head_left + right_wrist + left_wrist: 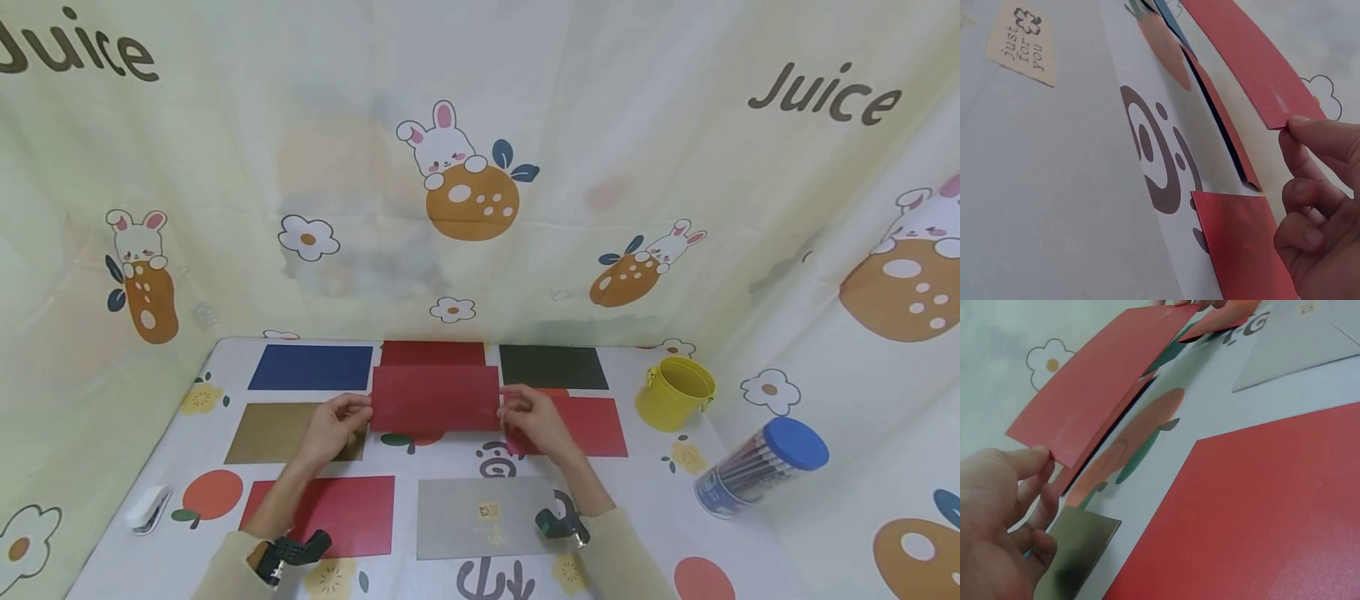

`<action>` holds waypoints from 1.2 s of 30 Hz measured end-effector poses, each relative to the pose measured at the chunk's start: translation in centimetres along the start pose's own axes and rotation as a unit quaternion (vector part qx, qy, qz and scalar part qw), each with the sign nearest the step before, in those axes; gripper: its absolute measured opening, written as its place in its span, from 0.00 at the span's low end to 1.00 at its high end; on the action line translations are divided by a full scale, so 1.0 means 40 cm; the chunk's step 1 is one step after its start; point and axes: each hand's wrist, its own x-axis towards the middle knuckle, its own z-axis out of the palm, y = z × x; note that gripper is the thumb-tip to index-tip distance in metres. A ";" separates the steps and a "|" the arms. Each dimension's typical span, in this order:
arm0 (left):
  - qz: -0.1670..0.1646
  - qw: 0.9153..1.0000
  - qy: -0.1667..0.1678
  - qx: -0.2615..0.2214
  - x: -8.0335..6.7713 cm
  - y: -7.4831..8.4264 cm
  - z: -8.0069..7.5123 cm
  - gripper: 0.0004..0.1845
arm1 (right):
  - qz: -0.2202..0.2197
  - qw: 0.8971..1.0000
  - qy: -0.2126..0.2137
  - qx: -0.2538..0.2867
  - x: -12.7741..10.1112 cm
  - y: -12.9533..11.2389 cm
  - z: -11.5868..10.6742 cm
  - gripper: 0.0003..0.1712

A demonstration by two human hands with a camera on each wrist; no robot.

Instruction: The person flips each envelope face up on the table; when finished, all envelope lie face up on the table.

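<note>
Both hands hold a flat red envelope (435, 398) up above the middle of the table, one at each short end. My left hand (333, 429) pinches its left end between thumb and fingertips, over a gold envelope (258, 433). At the right end my right hand (536, 423) pinches a lower corner, above another red envelope (592, 429). Behind the held one lies a dark red envelope (433, 353), partly covered by it in the head view. Nearer me are a larger red envelope (348, 517) and a grey envelope (450, 521) with a "just for you" sticker.
A blue envelope (311, 367) and a black one (555, 367) lie along the back edge. On the right stand a yellow bucket (671, 400) and a blue-lidded tub of pencils (750, 471). A small white stapler (150, 508) sits at the left edge.
</note>
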 end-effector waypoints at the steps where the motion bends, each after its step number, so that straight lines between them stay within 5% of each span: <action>1: 0.002 1.000 0.001 0.006 0.000 0.000 0.001 0.16 | -0.001 1.000 0.001 -0.007 -0.001 -0.001 0.002 0.24; 20: 0.023 0.993 0.014 0.117 0.006 -0.004 0.010 0.15 | 0.015 0.995 0.006 -0.098 0.001 0.007 0.021 0.26; 36: 0.035 0.992 -0.004 0.125 -0.002 0.004 0.005 0.12 | 0.011 0.987 0.016 -0.157 0.004 0.010 0.036 0.22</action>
